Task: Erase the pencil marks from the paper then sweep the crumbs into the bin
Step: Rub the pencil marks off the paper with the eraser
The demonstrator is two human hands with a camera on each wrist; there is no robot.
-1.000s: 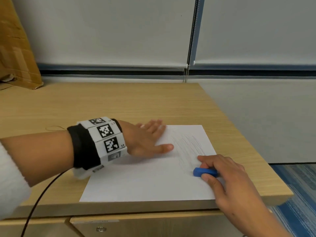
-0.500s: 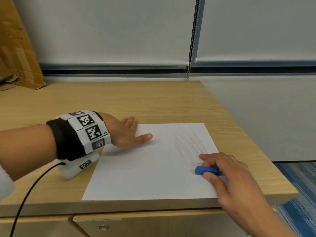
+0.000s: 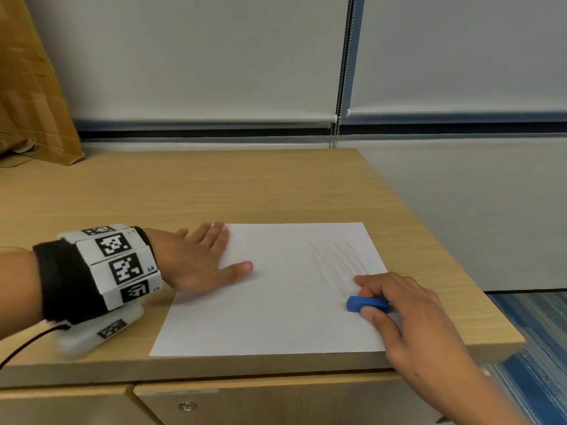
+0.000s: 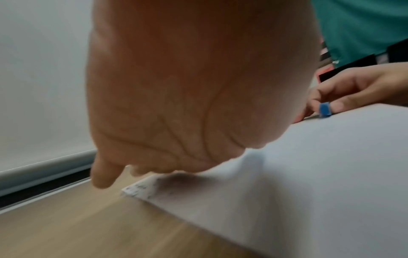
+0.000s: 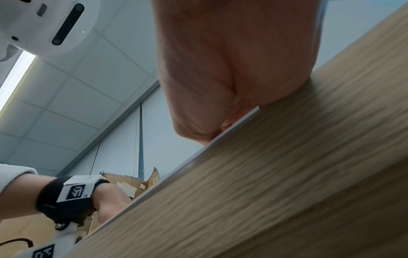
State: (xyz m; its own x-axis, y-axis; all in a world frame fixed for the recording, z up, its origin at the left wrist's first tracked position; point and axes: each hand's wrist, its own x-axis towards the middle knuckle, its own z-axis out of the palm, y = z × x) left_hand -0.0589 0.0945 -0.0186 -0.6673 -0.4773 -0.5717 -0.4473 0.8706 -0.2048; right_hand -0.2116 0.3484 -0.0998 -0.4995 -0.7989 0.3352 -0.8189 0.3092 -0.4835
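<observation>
A white sheet of paper (image 3: 276,296) lies on the wooden table (image 3: 190,191) near its front right corner. Faint pencil marks (image 3: 336,262) fan across the sheet's right part. My right hand (image 3: 395,302) pinches a small blue eraser (image 3: 366,304) between thumb and fingers, with the eraser down on the paper just below the marks. The same eraser (image 4: 325,110) shows small in the left wrist view. My left hand (image 3: 205,259) lies flat with straight fingers on the sheet's far left corner, holding it down. No bin is in view.
A brown cardboard box (image 3: 30,96) leans at the table's back left. Grey roller blinds (image 3: 199,56) hang behind the table. The table's right edge (image 3: 454,265) drops to grey floor and a blue striped carpet (image 3: 540,357). A black cable (image 3: 27,342) trails from my left wrist.
My left hand slid left across the paper, from its middle towards the far left corner, and stays flat on it. My right hand and the eraser have barely moved.
</observation>
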